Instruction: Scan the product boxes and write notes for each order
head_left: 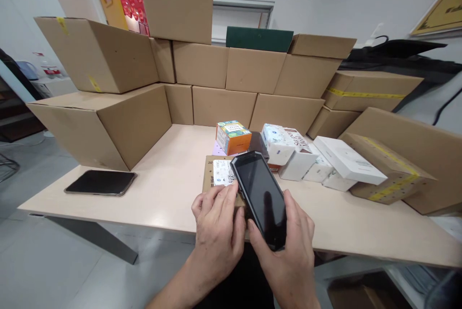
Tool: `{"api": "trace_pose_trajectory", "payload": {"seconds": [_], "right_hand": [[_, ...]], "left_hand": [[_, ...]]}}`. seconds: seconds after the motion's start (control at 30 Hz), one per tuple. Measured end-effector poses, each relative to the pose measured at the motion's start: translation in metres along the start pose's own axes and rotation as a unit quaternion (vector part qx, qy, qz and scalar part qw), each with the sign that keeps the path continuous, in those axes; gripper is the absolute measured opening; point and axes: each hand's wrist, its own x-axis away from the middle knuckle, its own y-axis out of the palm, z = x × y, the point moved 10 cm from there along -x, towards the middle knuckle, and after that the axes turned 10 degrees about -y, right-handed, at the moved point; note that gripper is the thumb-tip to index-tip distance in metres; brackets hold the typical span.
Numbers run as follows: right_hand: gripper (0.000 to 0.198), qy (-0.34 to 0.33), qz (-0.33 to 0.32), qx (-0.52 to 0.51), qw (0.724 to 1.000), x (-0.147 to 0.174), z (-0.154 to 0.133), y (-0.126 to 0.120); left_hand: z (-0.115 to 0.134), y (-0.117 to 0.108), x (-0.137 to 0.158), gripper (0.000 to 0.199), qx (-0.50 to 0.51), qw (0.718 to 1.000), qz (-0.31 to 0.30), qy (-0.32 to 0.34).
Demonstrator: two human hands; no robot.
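A rugged black smartphone (260, 198) with a dark screen lies tilted in my right hand (288, 251), the thumb on one side and the fingers on the other. Just left of it, my left hand (218, 225) rests with fingers bent over the near part of a small brown cardboard box (208, 174). On that box is a white label (223, 173) with printed text and a square code; the phone's upper end overlaps its right side. My left fingertips come close to the phone's edge. Whether they grip the box is partly hidden.
Behind the labelled box stands an orange box (236, 143). Several small white boxes (299, 162) cluster at the right. A second phone (101, 183) lies on the table (162, 203) at the left. Stacked cardboard cartons (224, 107) wall off the back and both sides.
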Motion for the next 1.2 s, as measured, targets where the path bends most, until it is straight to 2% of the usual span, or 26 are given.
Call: {"api": "trace_pose_trajectory", "payload": {"seconds": [0.53, 0.67, 0.8, 0.9, 0.97, 1.03, 1.2], "right_hand": [[0.081, 0.014, 0.004, -0.016, 1.0, -0.002, 0.002, 0.0], [0.081, 0.046, 0.011, -0.009, 0.999, 0.0, 0.011, -0.006], [0.086, 0.15, 0.023, 0.021, 0.988, 0.013, 0.045, -0.024], [0.095, 0.242, 0.014, 0.073, 0.967, 0.032, 0.081, -0.041], [0.099, 0.277, -0.001, 0.111, 0.955, 0.046, 0.104, -0.05], [0.101, 0.279, -0.018, 0.139, 0.95, 0.057, 0.124, -0.052], [0.101, 0.22, -0.041, 0.212, 0.951, 0.077, 0.163, -0.04]], "left_hand": [[-0.002, -0.001, 0.0, 0.048, -0.003, 1.0, 0.009, 0.002], [0.0, -0.003, 0.0, 0.047, -0.007, 1.0, 0.016, 0.011], [0.002, -0.004, -0.002, 0.042, -0.004, 1.0, 0.022, 0.017], [0.003, -0.005, -0.003, 0.034, -0.004, 1.0, 0.024, 0.019], [0.003, -0.006, -0.004, 0.03, -0.006, 0.999, 0.028, 0.024], [0.004, -0.006, -0.003, 0.028, -0.01, 0.999, 0.034, 0.032], [0.003, -0.008, -0.003, 0.019, -0.038, 0.996, 0.064, 0.053]]}}
